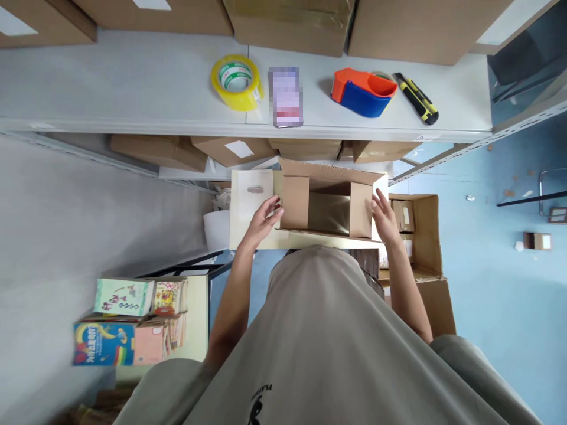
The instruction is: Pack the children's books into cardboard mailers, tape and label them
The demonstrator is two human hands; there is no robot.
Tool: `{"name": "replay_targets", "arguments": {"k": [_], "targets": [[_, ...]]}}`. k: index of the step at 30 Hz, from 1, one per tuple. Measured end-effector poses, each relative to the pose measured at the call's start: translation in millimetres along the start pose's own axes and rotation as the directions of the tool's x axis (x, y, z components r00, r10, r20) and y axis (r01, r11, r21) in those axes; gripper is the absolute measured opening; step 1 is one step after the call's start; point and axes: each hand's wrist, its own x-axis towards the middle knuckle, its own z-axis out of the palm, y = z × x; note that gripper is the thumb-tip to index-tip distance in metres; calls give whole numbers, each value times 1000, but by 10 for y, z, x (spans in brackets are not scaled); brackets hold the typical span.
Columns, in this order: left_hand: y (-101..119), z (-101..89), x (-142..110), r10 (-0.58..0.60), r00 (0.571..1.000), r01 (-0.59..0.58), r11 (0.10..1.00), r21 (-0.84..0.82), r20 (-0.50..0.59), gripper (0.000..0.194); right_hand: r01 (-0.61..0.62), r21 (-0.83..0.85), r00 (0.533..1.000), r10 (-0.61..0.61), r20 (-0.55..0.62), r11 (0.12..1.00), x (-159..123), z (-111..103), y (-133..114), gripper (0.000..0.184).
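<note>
An open cardboard box [328,212] sits on the pale tabletop in front of my body. Its two short end flaps are folded inward, and part of its bottom shows between them. At the box's left end is my left hand [264,219], fingers outstretched and apart, the tips at the box edge. My right hand [384,217] is at the opposite end, also with loose, spread fingers close to the right wall. Whether the fingertips press on the cardboard I cannot tell.
On the shelf [168,88] ahead lie yellow tape [237,82], a blurred phone-like object [286,97], an orange-blue tape dispenser [364,93] and a utility knife [417,99]. Books [124,295] are stacked lower left. A larger carton [427,236] with small boxes stands right.
</note>
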Motion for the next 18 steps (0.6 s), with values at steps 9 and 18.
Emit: {"name": "replay_targets", "arguments": {"k": [9, 18], "targets": [[196, -296, -359, 33, 923, -85, 989, 118, 383, 125, -67, -117, 834, 120, 539, 991, -494, -658, -255, 137], [109, 65, -29, 67, 995, -54, 984, 170, -71, 79, 67, -170, 996, -57, 63, 983, -161, -236, -172, 66]]}}
